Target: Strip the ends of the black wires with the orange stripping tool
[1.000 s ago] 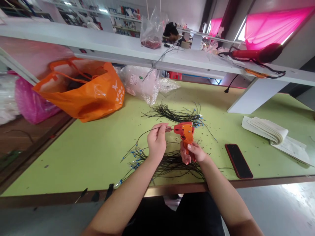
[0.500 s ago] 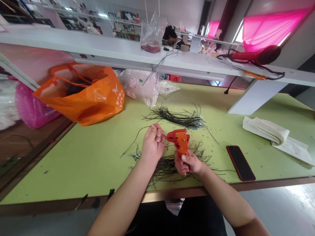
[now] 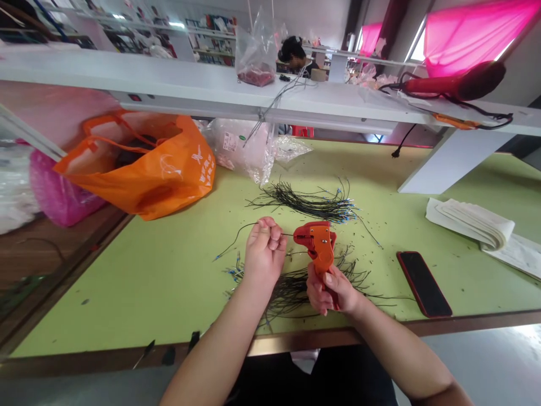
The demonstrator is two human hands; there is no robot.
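Note:
My left hand (image 3: 267, 248) pinches a thin black wire (image 3: 233, 241) whose far end, with a bluish tip, trails to the left over the table. The wire's short end sticks out to the right, reaching the jaws of a red and orange wire stripper (image 3: 318, 242). Around the stripper's handle my right hand (image 3: 332, 288) is closed. Beneath and between both hands lies a loose pile of black wires (image 3: 291, 290), some with blue ends. Farther back rests a second bundle of black wires (image 3: 310, 203), its blue and metallic tips pointing right.
A phone (image 3: 424, 283) and folded white cloth or paper (image 3: 473, 223) lie to the right. An orange bag (image 3: 169, 175) and clear plastic bags (image 3: 245, 148) stand at the back left. A white shelf (image 3: 177, 79) spans the table, holding a red heat tool (image 3: 452, 85). Another person sits beyond.
The wire stripper and my right hand have moved slightly right, away from my left hand. More of the wire's short end shows between them. The whole view has shifted a little.

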